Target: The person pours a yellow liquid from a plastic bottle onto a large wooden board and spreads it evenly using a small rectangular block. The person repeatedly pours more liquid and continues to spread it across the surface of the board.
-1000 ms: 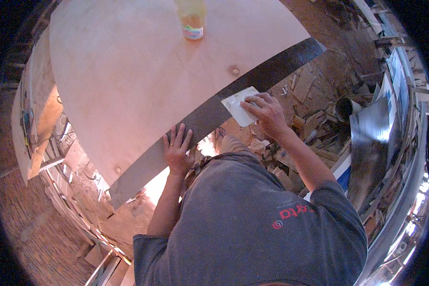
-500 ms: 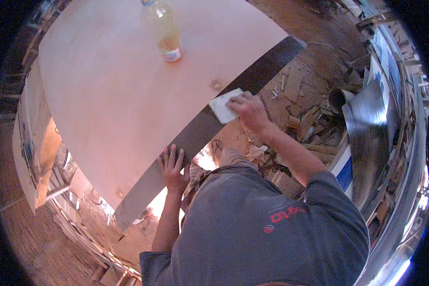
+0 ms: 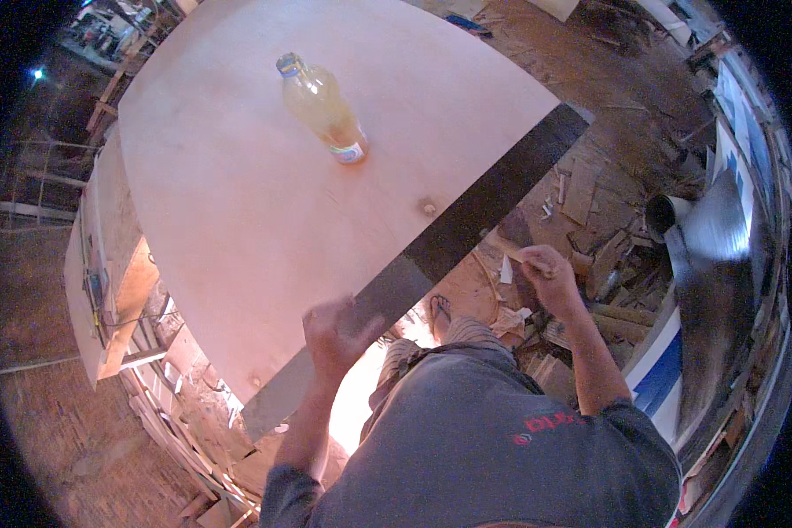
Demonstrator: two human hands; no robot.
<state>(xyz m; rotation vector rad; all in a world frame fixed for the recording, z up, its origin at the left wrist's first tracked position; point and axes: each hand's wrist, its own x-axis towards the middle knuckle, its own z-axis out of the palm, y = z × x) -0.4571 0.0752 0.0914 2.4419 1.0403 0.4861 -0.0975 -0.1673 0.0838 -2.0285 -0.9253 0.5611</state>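
A large pale board (image 3: 229, 176) has a dark grey-black strip (image 3: 510, 180) along its near right edge. An upright plastic bottle (image 3: 326, 114) with yellowish liquid stands on the board. My left hand (image 3: 334, 330) is at the strip's lower-left stretch, its fingers smeared by motion. My right hand (image 3: 550, 277) is closed on a pale, narrow-looking tool (image 3: 510, 249), off the strip's near edge; whether it is the white spreader seen edge-on, I cannot tell.
My feet (image 3: 440, 308) are below the board's edge. Wood scraps (image 3: 581, 194) litter the right floor, with an open cylinder (image 3: 664, 211) and leaning dark sheets (image 3: 708, 308). Another panel (image 3: 97, 282) is at the left, above a brick-like surface (image 3: 79, 440).
My right hand has moved right and down, away from the strip where the white spreader lay flat. My left hand's spread fingers have shifted and blurred. The view has shifted.
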